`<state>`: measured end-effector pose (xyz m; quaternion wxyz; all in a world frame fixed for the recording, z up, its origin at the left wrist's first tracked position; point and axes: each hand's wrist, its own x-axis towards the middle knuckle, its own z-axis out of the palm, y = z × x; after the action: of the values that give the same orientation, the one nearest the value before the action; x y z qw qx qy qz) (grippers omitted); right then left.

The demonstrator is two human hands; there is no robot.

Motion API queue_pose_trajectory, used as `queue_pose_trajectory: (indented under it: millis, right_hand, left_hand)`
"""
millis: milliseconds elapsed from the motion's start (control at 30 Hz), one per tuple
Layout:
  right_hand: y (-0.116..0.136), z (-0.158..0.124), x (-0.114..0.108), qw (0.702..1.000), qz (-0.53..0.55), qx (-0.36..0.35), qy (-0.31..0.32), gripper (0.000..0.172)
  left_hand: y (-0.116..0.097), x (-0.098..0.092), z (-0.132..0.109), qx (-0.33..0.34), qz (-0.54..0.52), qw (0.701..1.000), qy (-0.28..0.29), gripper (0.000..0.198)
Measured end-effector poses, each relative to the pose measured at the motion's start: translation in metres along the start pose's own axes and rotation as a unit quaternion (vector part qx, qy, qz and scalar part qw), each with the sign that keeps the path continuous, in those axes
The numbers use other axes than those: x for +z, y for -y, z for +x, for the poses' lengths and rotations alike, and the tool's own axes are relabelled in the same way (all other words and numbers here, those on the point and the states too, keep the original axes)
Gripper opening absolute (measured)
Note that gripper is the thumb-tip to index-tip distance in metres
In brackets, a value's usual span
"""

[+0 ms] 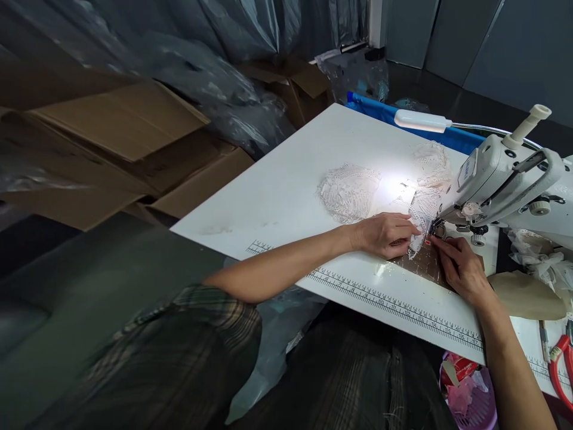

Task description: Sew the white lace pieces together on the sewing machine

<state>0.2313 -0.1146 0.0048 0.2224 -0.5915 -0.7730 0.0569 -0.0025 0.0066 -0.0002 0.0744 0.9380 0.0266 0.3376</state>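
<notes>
White lace fabric [423, 209] lies under the needle area of a white sewing machine [496, 179], lit by a lamp. My left hand [387, 235] is closed on the near edge of the lace, left of the presser foot [432, 227]. My right hand [463, 266] rests on the brown plate [423, 263] at the right. Its index finger stretches to the presser foot, beside a small red spot, and its thumb is apart; nothing shows gripped in it. A separate white lace piece [349, 192] lies on the table to the left.
A printed ruler [380, 301] runs along the white table's [277, 203] front edge. Red-handled snips [555, 364] and white gathered fabric [541, 257] lie at the right. A purple basket [481, 403] stands below. Cardboard boxes [120, 119] and plastic sheeting [215, 83] are at the left.
</notes>
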Motion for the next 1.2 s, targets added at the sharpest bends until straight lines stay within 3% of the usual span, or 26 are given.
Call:
queue_pose_trajectory:
  millis: [167,267,367,567,767,933,1200]
  right_hand:
    - [0.021,0.014,0.001,0.976,-0.183,0.072,0.096,0.043]
    - [0.041,0.029,-0.012,0.954,-0.22,0.11,0.172,0.043]
    - [0.052,0.037,-0.022,0.941,-0.232,0.136,0.204,0.043]
    - [0.031,0.024,-0.018,0.965,-0.174,0.132,0.142,0.04]
    - [0.005,0.009,-0.017,0.996,-0.033,0.051,0.067,0.041]
    - [0.009,0.008,-0.015,0.992,-0.097,0.017,0.078,0.04]
    - [0.019,0.008,-0.015,0.986,-0.134,0.038,0.091,0.042]
  left_hand:
    - [0.006,-0.01,-0.001,-0.048,-0.083,0.993,0.071,0.016]
    - [0.008,-0.013,0.001,-0.056,-0.105,0.988,0.097,0.017]
    - [0.005,-0.01,0.004,-0.026,-0.087,0.992,0.083,0.015]
    - [-0.004,0.001,0.005,0.017,-0.062,0.992,0.108,0.019]
    - [-0.005,0.002,0.004,0.04,-0.045,0.995,0.081,0.018]
    - [-0.006,0.003,0.003,0.018,-0.058,0.994,0.095,0.017]
    - [-0.01,0.007,0.001,0.035,-0.04,0.995,0.085,0.017]
